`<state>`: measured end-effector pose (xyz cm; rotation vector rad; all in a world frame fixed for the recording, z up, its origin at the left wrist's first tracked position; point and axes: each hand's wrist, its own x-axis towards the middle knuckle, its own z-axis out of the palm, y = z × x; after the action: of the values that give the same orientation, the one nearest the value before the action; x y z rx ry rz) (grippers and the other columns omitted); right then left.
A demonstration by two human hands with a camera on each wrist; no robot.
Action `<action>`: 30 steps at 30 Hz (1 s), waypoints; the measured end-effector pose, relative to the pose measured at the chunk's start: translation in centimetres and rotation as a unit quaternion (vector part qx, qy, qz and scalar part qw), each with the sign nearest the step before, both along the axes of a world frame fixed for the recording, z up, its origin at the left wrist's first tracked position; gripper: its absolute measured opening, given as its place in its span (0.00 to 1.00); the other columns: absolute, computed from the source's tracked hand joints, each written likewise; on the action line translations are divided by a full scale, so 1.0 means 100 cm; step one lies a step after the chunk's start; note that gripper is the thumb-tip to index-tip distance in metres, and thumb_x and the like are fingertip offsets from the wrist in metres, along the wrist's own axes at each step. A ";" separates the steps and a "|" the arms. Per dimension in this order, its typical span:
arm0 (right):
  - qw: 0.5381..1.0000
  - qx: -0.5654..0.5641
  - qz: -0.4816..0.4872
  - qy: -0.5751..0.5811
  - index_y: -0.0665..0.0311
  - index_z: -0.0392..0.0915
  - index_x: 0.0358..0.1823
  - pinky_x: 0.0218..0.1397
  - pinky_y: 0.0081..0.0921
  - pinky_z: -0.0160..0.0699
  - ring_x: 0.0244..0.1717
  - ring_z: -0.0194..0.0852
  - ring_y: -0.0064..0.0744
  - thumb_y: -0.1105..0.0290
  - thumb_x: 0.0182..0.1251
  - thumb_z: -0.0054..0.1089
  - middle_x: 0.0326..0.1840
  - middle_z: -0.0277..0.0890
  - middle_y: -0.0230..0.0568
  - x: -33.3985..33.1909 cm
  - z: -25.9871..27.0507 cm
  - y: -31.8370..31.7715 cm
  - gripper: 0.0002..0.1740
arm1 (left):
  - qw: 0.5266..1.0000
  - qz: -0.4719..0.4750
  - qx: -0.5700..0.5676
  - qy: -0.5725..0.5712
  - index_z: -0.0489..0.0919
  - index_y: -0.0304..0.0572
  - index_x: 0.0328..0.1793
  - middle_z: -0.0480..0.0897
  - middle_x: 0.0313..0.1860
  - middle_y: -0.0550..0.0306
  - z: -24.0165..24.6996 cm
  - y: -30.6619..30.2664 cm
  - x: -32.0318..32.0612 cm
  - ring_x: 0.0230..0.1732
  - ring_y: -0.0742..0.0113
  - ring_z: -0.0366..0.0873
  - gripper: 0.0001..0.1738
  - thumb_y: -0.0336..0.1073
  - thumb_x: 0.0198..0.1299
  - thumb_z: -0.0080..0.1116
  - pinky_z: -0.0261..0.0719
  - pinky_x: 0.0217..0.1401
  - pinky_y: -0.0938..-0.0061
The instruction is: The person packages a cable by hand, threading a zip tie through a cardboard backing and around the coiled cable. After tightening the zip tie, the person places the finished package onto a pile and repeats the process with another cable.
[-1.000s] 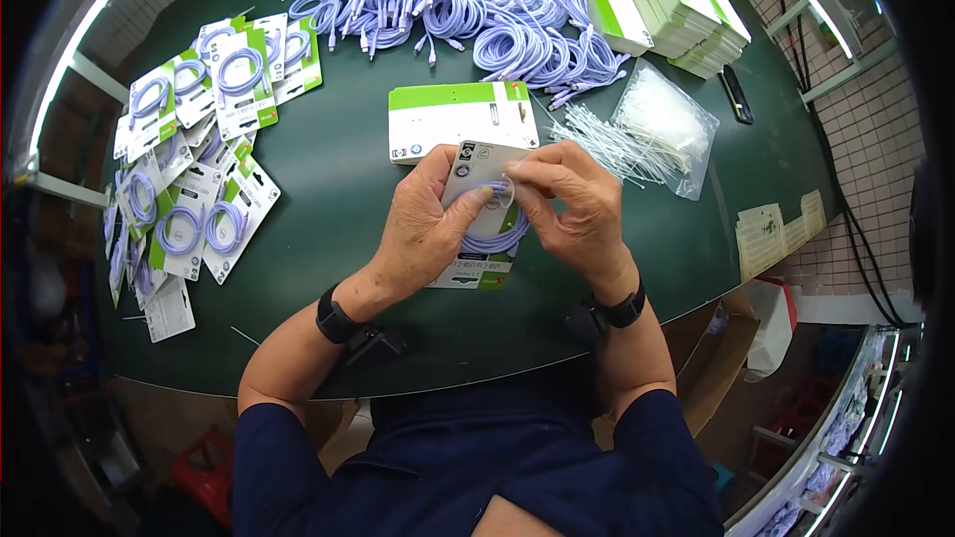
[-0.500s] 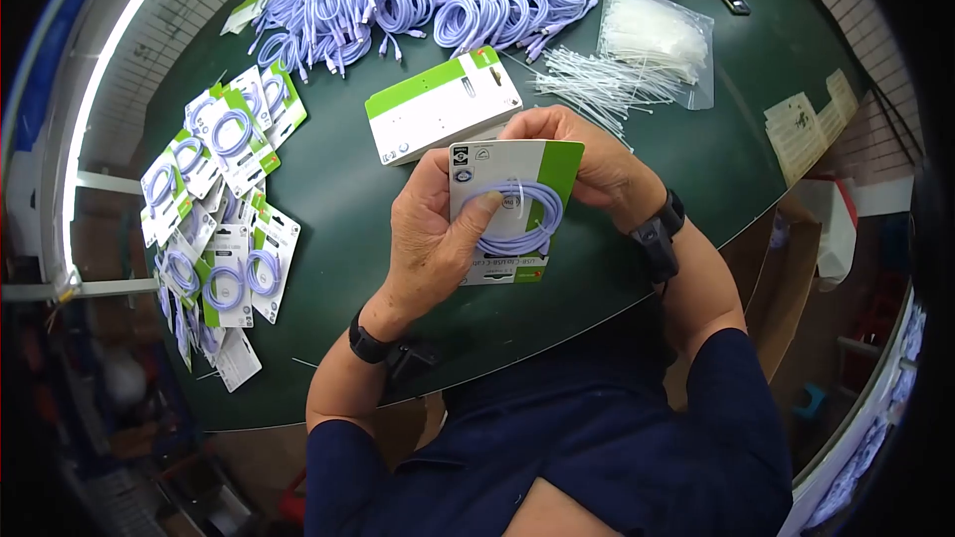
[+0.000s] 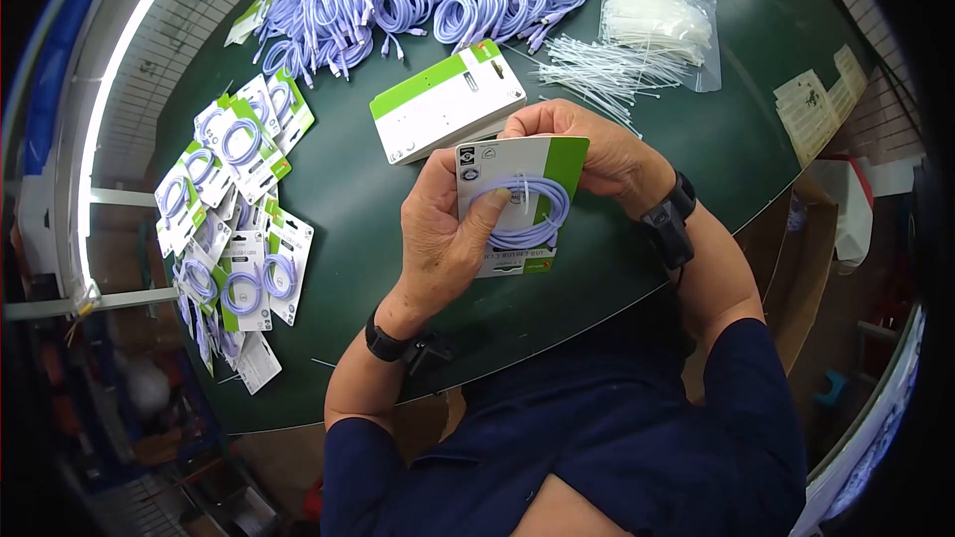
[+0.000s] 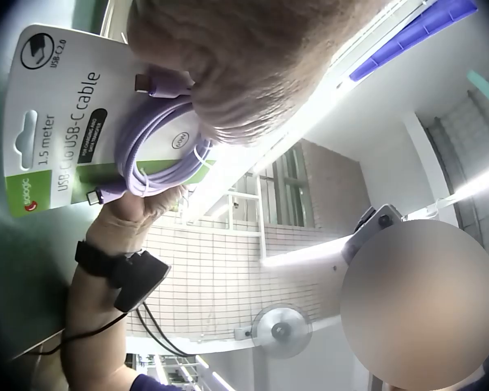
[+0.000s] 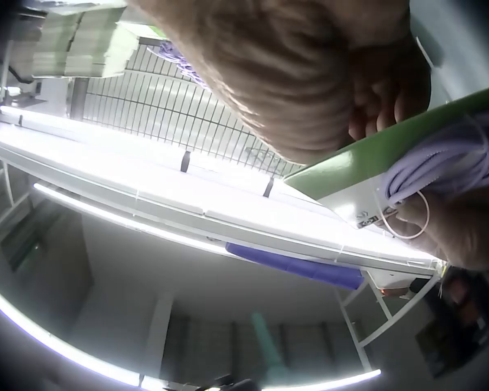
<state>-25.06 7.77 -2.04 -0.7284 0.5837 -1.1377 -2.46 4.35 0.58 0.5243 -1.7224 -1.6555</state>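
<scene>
My left hand [image 3: 438, 229] holds up a white and green packaging card [image 3: 489, 176], its thumb pressing a coiled lilac USB-C cable [image 3: 549, 231] against the front. A thin white cable tie [image 3: 526, 191] crosses the coil near the thumb. In the right wrist view a loop of that tie [image 5: 428, 218] sticks out beside the coil. Behind the card's green edge is my right hand [image 3: 609, 161], fingers bent; the card hides the fingertips, and I cannot tell what they pinch. The left wrist view shows both cable connectors [image 4: 106, 194] at the card's front.
A stack of blank cards [image 3: 448, 104] lies just beyond the hands. Loose cable ties [image 3: 607, 75] and a bag of ties [image 3: 657, 20] are behind on the right. Lilac cables [image 3: 398, 0] heap at the back; finished carded cables [image 3: 234, 229] pile on the left.
The right hand has gone from pinching the tie at the card's front to behind the card. The left hand keeps its hold. The head view has turned.
</scene>
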 end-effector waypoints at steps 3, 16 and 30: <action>1.000 -0.006 -0.009 0.023 0.64 0.81 0.41 0.41 0.13 0.82 0.35 0.80 0.14 0.64 0.70 0.78 0.37 0.83 0.27 -0.002 0.002 -0.002 0.14 | 1.000 0.002 -0.006 -0.005 0.74 0.33 0.64 0.87 0.54 0.53 -0.001 0.001 0.000 0.55 0.73 0.84 0.16 0.24 0.75 0.63 0.82 0.62 0.75; 0.793 -0.272 -0.283 0.466 0.65 0.75 0.37 0.33 0.22 0.69 0.30 0.67 0.21 0.69 0.72 0.70 0.33 0.74 0.30 0.009 0.002 -0.005 0.12 | 1.000 -0.003 -0.004 0.011 0.75 0.32 0.64 0.88 0.53 0.51 0.004 0.001 -0.001 0.54 0.71 0.86 0.21 0.26 0.69 0.71 0.86 0.57 0.73; 0.838 -0.150 -0.340 0.400 0.65 0.80 0.42 0.33 0.20 0.74 0.30 0.72 0.23 0.70 0.79 0.66 0.39 0.80 0.34 0.018 0.002 -0.005 0.07 | 0.998 0.061 0.026 0.010 0.78 0.36 0.53 0.89 0.42 0.56 0.001 -0.012 -0.002 0.42 0.76 0.86 0.17 0.32 0.67 0.75 0.86 0.44 0.78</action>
<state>-23.29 7.29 -1.80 -1.3524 1.4811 -1.5851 -2.66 3.17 0.63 0.6228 -1.6043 -1.6180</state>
